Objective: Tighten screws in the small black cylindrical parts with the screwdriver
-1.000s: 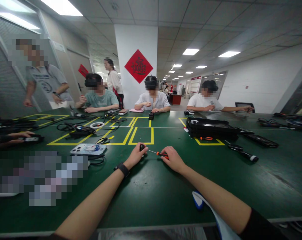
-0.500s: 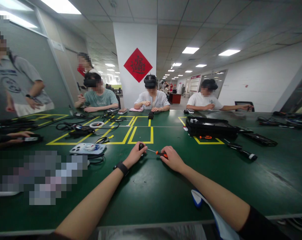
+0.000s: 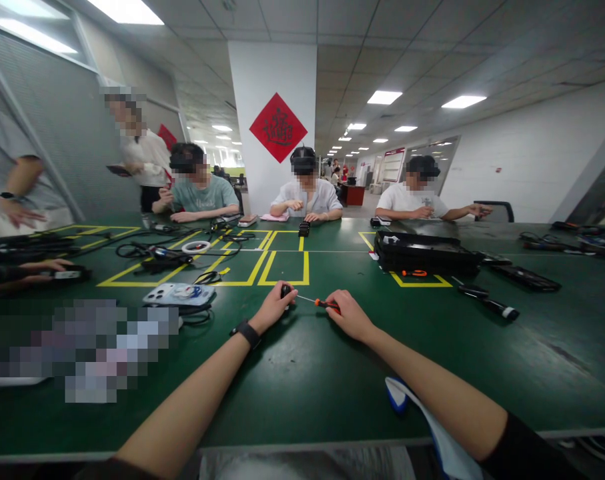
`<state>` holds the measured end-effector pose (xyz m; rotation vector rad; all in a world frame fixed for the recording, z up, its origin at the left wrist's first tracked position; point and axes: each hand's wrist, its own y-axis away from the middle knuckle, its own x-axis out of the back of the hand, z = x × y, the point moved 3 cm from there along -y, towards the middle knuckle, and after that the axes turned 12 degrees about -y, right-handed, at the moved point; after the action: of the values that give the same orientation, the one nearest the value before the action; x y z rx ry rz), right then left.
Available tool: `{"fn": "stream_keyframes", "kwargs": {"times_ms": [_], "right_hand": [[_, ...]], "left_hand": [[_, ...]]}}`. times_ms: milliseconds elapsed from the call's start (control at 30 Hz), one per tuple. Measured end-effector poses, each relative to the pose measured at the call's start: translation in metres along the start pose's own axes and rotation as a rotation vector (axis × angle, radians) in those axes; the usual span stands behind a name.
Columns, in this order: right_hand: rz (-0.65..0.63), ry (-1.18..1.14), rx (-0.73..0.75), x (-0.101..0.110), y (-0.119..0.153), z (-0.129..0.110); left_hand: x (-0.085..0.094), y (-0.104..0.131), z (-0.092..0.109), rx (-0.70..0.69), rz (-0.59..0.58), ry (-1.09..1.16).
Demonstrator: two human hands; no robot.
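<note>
One red sign bears black characters beyond the screwdriver.

A dark strap with a broad black face circles the left hand's wrist, and short black sleeves show at the frame's lower left and lower right.

We see a metal-shafted, plastic-handled screwdriver, a smooth, glossy green tabletop, a matt black wristband and a matt, paper-like red sign.

The standing person in white has walked over to ten o'clock. The person in grey has moved nearer nine. A sitter's hand at three has pulled in.
</note>
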<state>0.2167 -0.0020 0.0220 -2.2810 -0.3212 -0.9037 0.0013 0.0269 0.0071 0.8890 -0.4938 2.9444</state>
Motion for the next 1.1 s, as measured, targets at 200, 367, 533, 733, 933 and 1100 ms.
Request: {"fn": "stream_keyframes", "kwargs": {"times_ms": [200,367,533,733,933,1100], "right_hand": [[0.010,-0.016,-0.008,-0.0009,0.0011,-0.0005],[0.003,0.004,-0.003,-0.0037,-0.0024,-0.0047],[0.006,0.002,0.034,-0.0039,-0.0033,-0.0088],[0.018,0.004,0.024,-0.0047,-0.0043,-0.0056],[0.003,0.012,0.007,-0.0052,-0.0046,-0.0021],[0.017,-0.039,0.018,-0.0047,-0.0037,-0.0021]], "left_hand": [[0.0002,0.0008,0.0030,-0.036,-0.001,-0.015],[-0.0001,0.0013,0.0051,-0.036,-0.015,-0.025],[-0.0006,0.0017,0.0048,-0.048,-0.011,-0.016],[0.0000,0.0024,0.0068,-0.047,-0.019,-0.013],[0.0013,0.0025,0.0077,-0.037,-0.006,-0.009],[0.0006,0.0017,0.0052,-0.038,-0.006,0.002]]}}
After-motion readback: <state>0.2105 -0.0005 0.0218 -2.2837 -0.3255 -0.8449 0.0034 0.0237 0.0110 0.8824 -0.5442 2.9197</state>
